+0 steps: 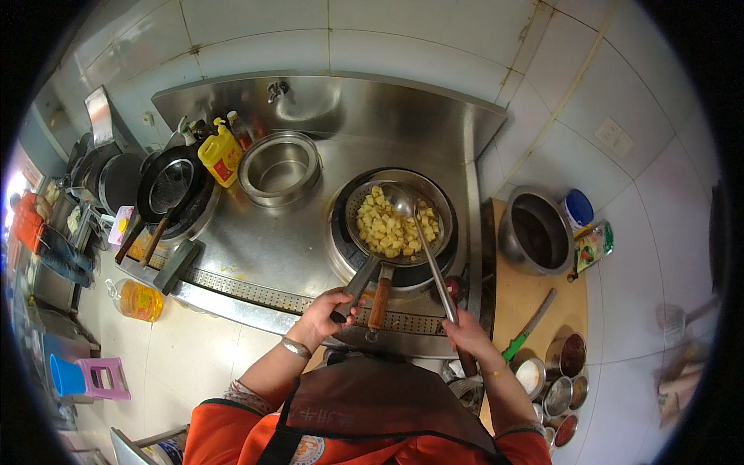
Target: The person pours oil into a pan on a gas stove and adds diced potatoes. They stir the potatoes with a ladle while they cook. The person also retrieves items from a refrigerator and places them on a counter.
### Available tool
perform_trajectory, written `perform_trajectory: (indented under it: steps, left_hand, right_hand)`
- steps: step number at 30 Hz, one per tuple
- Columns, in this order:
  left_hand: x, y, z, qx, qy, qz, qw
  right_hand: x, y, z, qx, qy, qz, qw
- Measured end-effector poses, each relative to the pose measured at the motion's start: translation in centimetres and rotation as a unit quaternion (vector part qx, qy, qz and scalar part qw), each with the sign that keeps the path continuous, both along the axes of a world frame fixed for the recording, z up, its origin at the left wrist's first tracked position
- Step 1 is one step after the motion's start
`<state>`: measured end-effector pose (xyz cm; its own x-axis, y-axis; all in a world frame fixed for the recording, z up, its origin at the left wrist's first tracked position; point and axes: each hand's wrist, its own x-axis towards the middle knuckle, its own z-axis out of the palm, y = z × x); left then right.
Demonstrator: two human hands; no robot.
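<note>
My left hand [325,317] grips a dark grey handle [361,280] that runs up to the pan on the right-hand burner. Beside that hand a wooden handle [381,299] points towards me, not held. A perforated metal strainer [352,216] rests within the wider metal pan [446,215]. Diced pale-yellow pieces, apparently potato [383,229], fill the strainer. My right hand [468,334] holds the long shaft of a steel ladle [431,256]. The ladle's bowl [400,197] lies against the far side of the potato pieces.
On the steel stove top [273,238] stand a steel pot [279,168] and a yellow pump jug [221,154]. A wok with a mesh skimmer [171,183] sits left. To the right are a deep pot [535,229], a green-handled knife [529,325] and several seasoning tins [558,395]. Another person [49,238] stands far left.
</note>
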<state>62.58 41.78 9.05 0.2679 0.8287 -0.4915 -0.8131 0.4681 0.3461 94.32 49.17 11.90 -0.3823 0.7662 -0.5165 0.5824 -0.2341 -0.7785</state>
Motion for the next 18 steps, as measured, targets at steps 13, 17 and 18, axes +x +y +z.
perform_trajectory:
  steps: [13, 17, 18]
  left_hand:
    - [0.0, -0.1, 0.4, 0.017, -0.003, 0.000, 1.000]
    - [0.0, 0.0, 0.3, 0.005, 0.005, 0.004, 1.000]
    - [0.1, 0.0, 0.4, 0.010, 0.003, 0.002, 1.000]
  right_hand:
    - [-3.0, 2.9, -2.7, 0.193, -0.228, 0.124, 0.946]
    - [0.7, -0.3, -0.1, 0.191, -0.183, 0.128, 0.956]
    - [1.7, -1.0, 0.6, 0.196, -0.171, 0.124, 0.958]
